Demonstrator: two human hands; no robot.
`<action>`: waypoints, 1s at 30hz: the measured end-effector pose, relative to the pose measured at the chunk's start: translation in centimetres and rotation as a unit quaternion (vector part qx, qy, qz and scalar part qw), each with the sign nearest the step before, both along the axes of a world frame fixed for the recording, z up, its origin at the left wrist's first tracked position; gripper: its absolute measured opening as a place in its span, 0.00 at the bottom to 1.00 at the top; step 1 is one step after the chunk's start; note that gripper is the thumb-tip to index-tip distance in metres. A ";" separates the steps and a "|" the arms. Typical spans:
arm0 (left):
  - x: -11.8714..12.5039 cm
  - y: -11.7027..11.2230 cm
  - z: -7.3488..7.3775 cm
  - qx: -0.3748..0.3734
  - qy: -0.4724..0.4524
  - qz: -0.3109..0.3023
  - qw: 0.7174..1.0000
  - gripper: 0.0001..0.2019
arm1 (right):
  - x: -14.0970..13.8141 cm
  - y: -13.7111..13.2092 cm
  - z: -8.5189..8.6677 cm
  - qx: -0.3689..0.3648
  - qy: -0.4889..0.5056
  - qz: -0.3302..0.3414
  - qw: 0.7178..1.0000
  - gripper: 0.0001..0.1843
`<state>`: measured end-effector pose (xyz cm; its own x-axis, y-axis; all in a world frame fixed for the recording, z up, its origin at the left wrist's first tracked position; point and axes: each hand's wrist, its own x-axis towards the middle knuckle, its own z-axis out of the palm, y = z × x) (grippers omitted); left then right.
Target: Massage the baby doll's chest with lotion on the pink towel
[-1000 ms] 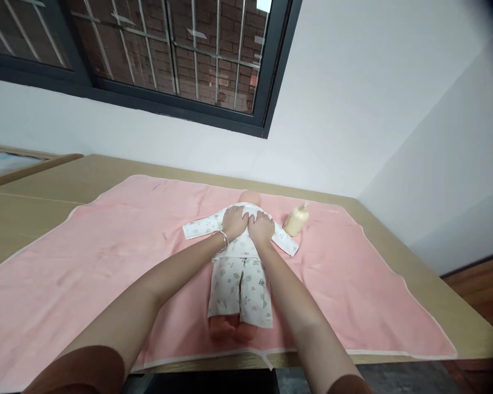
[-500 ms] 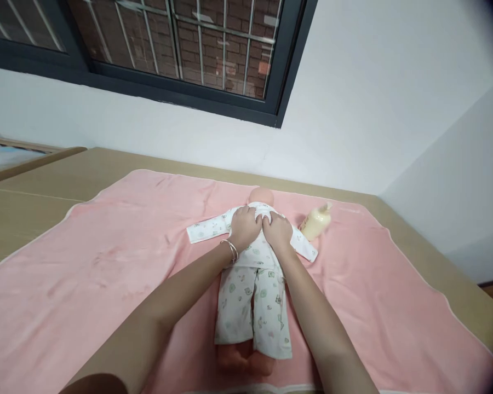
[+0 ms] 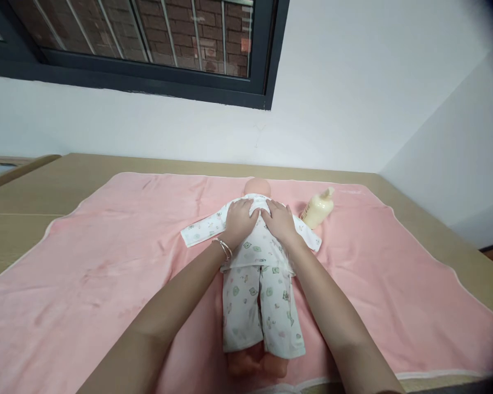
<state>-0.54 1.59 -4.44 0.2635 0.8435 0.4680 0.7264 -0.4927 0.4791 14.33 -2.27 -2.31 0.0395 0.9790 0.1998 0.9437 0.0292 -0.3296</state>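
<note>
Across the doll's (image 3: 261, 254) upper back: left hand (image 3: 241, 220) and right hand (image 3: 280, 220) side by side, palms down on the patterned shirt (image 3: 254, 250), fingers loosely spread, thumbs close together; nothing grasped. Doll stretched out on pink blanket (image 3: 119, 257), apparently face down, sleeves outspread, shirt and trousers (image 3: 242, 312) on. Judged so far: doll laid out, both hands placed, contact under way; hands not lifted, how much remains can't be told. Pump bottle (image 3: 318, 209) just beside doll's right-hand sleeve, out of both hands. Blanket's far edge just past doll's head, table (image 3: 28, 194) strip and wall (image 3: 320, 126) beyond; near edge just below its feet. Widest open room left of doll; more to its right, past the bottle.
</note>
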 end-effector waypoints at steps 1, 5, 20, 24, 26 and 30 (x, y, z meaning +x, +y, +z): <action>0.0 -0.2 0.0 0.017 0.005 -0.005 1.000 0.17 | -0.6 -0.4 0.4 0.003 -0.018 -0.009 1.000 0.28; 0.0 -1.2 0.0 0.071 0.034 0.000 0.997 0.17 | -2.8 -2.1 1.7 0.028 -0.105 -0.030 0.994 0.24; -0.7 0.3 -0.6 0.004 -0.035 -0.020 0.999 0.18 | 0.1 -0.3 -0.1 -0.009 0.018 0.000 1.000 0.31; -0.4 -0.6 -0.6 0.061 -0.042 -0.024 0.997 0.13 | -1.7 -1.8 1.2 0.028 -0.076 -0.014 0.997 0.25; -0.3 -0.9 -0.6 0.078 -0.028 -0.010 0.997 0.15 | -2.5 -2.3 1.6 0.036 -0.118 -0.018 0.992 0.24; -0.4 -0.7 -0.7 0.067 0.009 0.020 0.998 0.16 | -2.4 -2.2 1.4 0.044 -0.106 -0.026 0.993 0.23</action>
<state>-0.89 0.91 -5.11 0.2400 0.7840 0.5725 0.7551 -0.5214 0.3974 11.98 -4.44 -0.87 0.0370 0.9553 0.2935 0.9927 -0.0013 -0.1209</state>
